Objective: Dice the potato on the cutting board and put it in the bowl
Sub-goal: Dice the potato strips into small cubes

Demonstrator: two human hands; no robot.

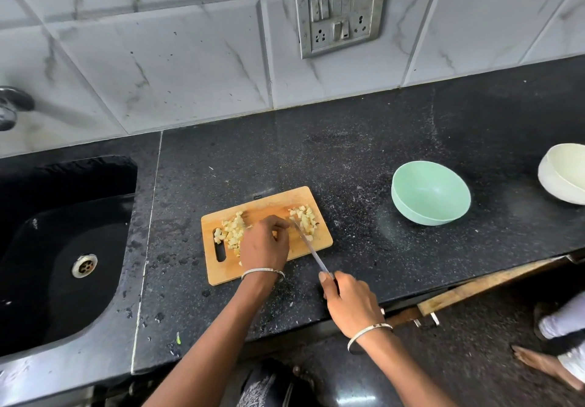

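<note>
**Dicing at the board**

Black speckled stone countertop [348,153] bears a rectangular wooden cutting board [272,199] and, well apart to its right, a round mint-green bowl [430,192]. Left hand [266,243] curls onto the board, grip hidden; right hand [348,303] grips a steel-bladed knife [308,245]. Pale yellow potato dice [234,230] lie in two heaps on the board

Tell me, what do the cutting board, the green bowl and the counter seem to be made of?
Cutting board: likely wood or bamboo, matte tan with faint grain lines. Green bowl: probably plastic or melamine, smooth matte pastel with a thin rim. Counter: apparently polished black granite, speckled with light flecks and slightly glossy.
</note>
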